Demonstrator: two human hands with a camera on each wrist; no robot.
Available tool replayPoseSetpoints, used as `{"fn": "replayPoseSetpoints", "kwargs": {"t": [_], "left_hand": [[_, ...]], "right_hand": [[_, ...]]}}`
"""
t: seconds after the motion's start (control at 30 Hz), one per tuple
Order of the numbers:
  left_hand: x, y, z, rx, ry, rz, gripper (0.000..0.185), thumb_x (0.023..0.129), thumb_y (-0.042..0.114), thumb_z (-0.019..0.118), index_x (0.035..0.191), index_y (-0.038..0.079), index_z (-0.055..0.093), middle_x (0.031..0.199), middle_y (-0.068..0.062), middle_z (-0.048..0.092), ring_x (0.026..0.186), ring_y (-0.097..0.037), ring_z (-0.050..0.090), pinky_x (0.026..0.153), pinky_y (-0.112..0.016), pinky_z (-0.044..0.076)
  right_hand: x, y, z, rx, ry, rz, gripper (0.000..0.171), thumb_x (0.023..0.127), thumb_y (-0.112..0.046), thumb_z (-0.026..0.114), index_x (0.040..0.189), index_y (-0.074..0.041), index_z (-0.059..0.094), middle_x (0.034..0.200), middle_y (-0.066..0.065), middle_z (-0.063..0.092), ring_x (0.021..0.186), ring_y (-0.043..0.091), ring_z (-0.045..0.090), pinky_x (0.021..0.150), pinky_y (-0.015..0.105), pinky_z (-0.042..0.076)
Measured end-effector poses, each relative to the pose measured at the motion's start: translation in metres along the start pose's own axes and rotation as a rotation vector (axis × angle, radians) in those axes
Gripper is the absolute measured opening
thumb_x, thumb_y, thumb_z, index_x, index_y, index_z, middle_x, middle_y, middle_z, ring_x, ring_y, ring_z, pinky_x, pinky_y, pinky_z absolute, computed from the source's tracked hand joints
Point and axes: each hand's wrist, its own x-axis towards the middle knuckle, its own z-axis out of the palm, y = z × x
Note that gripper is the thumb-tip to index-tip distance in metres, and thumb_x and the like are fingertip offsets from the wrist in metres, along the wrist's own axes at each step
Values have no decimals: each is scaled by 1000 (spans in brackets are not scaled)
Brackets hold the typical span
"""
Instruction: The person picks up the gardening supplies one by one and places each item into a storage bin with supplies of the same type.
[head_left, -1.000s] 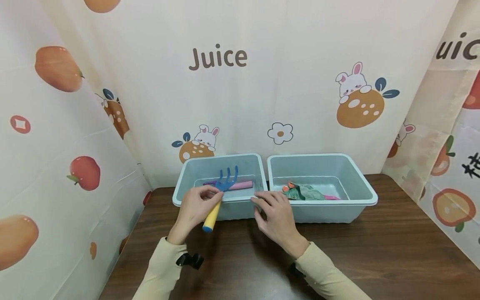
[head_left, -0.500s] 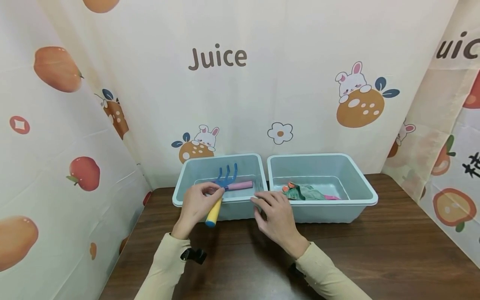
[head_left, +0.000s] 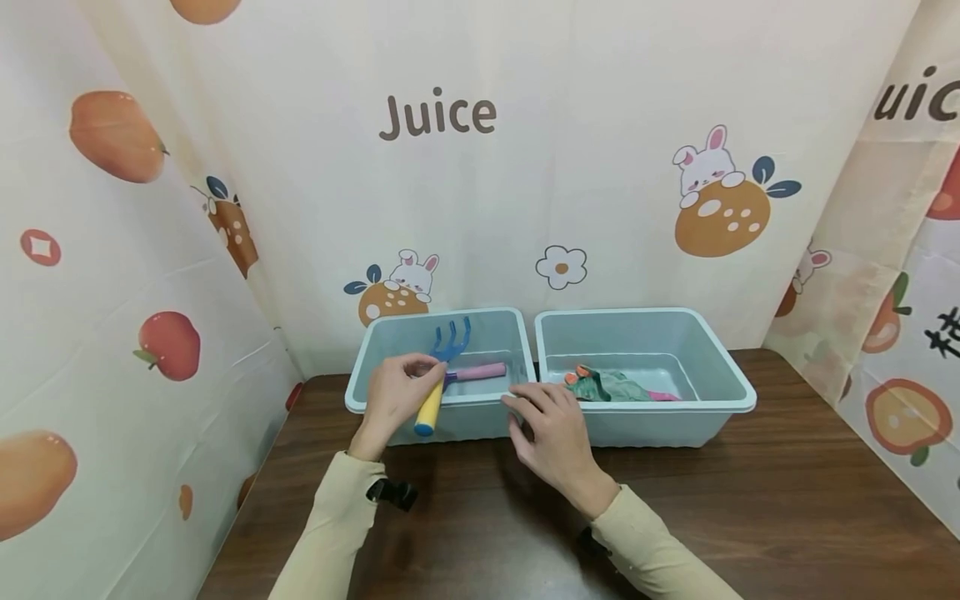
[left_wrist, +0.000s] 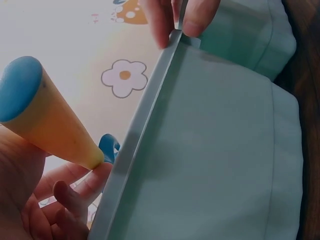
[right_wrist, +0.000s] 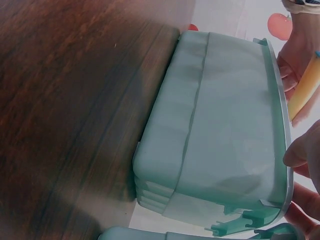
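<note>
My left hand pinches a small hand fork with a yellow handle near its neck, over the front rim of the left bin. The blue three-tined head points away, above the bin's inside. The handle's blue end leans towards me. Inside this bin lies a tool with a pink handle; its other end is hidden behind my hand and the fork. My right hand holds the left bin's front rim near its right corner, thumb outside and fingers over the edge.
A second pale blue-green bin stands close on the right. In it lie a crumpled green cloth piece with orange tips and something pink. Both bins sit at the back of a brown wooden table, before a printed curtain.
My left hand has moved a little forward and up with the hand fork, whose tines now reach higher and more of the pink-handled tool's neck shows. My right hand has stayed in place.
</note>
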Motion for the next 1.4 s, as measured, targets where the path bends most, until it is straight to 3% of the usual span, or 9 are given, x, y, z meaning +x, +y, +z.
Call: {"fn": "replayPoseSetpoints", "kwargs": {"t": [0.53,0.97,1.4], "left_hand": [[16,-8,9,75,10,-55,34,94,47,75,105,16,84,94,-5,79,81,-19,66,69,-30,45],[21,-5,15,160,61,-168,33,91,49,73,100,19,83,92,-3,77,79,-22,64,61,-31,42],[30,-3,15,173,46,-172,34,93,45,67,102,16,82,96,-6,77,81,-24,65,64,-32,43]], "right_hand": [[-2,2,1,-1,13,-3,24,86,-11,81,109,-14,82,115,5,77,106,29,68,93,51,55],[-1,0,2,5,16,-7,24,86,-11,81,110,-13,82,115,6,77,107,30,68,94,52,54],[-1,1,2,-3,16,-5,24,86,-11,81,110,-14,82,116,5,77,107,29,68,94,51,54]]}}
